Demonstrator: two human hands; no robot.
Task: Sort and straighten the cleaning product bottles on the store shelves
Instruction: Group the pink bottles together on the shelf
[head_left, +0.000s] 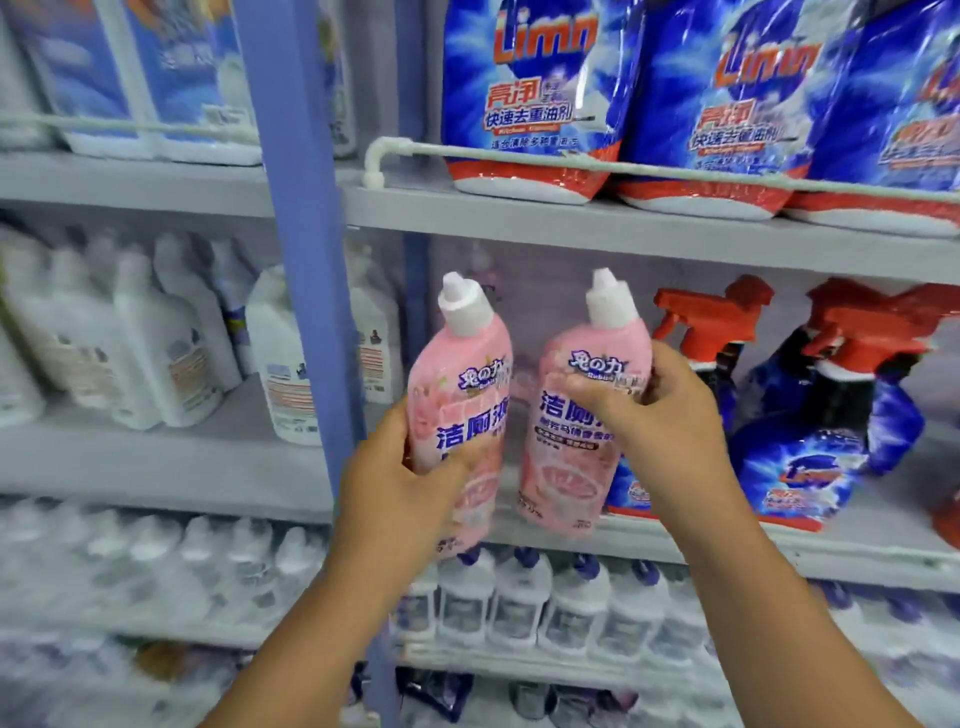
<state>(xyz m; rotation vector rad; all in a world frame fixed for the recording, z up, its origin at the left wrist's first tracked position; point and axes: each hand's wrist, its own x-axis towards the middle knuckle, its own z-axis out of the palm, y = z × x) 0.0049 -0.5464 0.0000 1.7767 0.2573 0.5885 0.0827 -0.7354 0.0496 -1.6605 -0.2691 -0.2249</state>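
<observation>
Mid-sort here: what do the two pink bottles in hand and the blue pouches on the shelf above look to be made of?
Left pink bottle and right pink bottle: probably rigid plastic, smooth shape under a printed wrap, with matte white caps. Blue pouches: seemingly flexible plastic film, glossy, with creases and bright glare.

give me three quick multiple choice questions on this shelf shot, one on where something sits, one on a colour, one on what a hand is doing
1. Where do the blue spray bottles with red triggers stand?
A. right of the pink bottles
B. left of the blue post
C. top shelf

2. What colour are the caps of the two pink plastic toilet-cleaner bottles?
A. red
B. white
C. purple

3. What is the left hand doing?
A. hanging idle
B. pressing flat on the shelf
C. gripping a pink bottle

Answers: 1 A, they stand beyond the right hand. 2 B, both angled caps are white. 3 C, its fingers curl round the left bottle.
</observation>
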